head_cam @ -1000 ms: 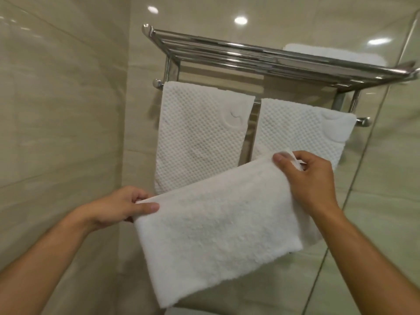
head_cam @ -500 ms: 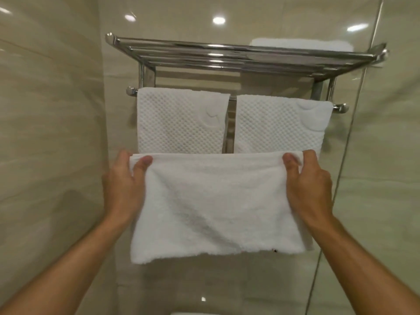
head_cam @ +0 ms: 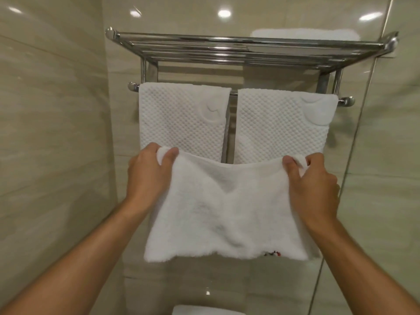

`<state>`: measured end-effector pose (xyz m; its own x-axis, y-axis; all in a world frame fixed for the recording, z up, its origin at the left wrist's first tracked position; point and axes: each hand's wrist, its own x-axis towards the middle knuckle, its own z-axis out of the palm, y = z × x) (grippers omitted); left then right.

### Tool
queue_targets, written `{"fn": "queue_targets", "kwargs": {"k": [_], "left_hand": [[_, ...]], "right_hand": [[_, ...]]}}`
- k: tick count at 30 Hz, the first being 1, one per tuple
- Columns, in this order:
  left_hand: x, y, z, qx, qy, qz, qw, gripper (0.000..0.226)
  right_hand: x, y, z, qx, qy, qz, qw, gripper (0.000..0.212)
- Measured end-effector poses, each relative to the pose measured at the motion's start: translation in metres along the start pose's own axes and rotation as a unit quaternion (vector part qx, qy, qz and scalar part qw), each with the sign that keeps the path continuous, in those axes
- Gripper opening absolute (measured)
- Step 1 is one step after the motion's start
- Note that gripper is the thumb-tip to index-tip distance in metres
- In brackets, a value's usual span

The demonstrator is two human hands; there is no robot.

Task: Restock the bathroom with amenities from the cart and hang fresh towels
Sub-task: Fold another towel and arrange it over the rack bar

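— Hands first: what were they doing?
— The left hand (head_cam: 148,172) pinched the top left corner of a plush white towel (head_cam: 227,212), and the right hand (head_cam: 314,185) pinched the top right corner, thumbs in front.
— Where was that towel?
— It was held spread in the air, sagging in the middle, in front of two waffle towels (head_cam: 181,119) draped side by side over the rail (head_cam: 345,101).
— And farther up?
— A chrome rack (head_cam: 238,50) on the tiled wall carried a folded towel (head_cam: 304,34) at its right end.
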<state>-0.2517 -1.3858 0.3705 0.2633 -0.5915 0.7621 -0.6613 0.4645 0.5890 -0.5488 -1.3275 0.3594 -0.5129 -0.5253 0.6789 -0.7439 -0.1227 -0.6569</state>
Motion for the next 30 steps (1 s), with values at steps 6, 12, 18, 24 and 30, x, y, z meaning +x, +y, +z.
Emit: {"fn": "queue_targets", "kwargs": {"k": [6, 12, 18, 24, 30], "left_hand": [[-0.022, 0.029, 0.011, 0.007, -0.111, -0.022, 0.994, 0.047], [-0.008, -0.023, -0.001, 0.032, -0.123, -0.076, 0.989, 0.053], [-0.018, -0.021, 0.007, -0.001, -0.104, -0.103, 0.989, 0.051], [-0.026, 0.022, 0.003, -0.054, -0.084, -0.098, 0.990, 0.045], [-0.056, 0.075, 0.006, -0.089, -0.090, -0.015, 0.992, 0.042]], "right_hand": [[-0.020, -0.012, 0.011, 0.031, -0.096, 0.027, 0.995, 0.041], [-0.010, 0.041, 0.001, -0.029, -0.143, 0.092, 0.985, 0.046], [-0.023, 0.030, 0.005, -0.006, -0.102, 0.097, 0.990, 0.042], [-0.033, -0.018, -0.004, 0.051, -0.068, 0.039, 0.996, 0.038], [-0.064, -0.075, 0.003, 0.089, -0.086, -0.025, 0.992, 0.030]]}}
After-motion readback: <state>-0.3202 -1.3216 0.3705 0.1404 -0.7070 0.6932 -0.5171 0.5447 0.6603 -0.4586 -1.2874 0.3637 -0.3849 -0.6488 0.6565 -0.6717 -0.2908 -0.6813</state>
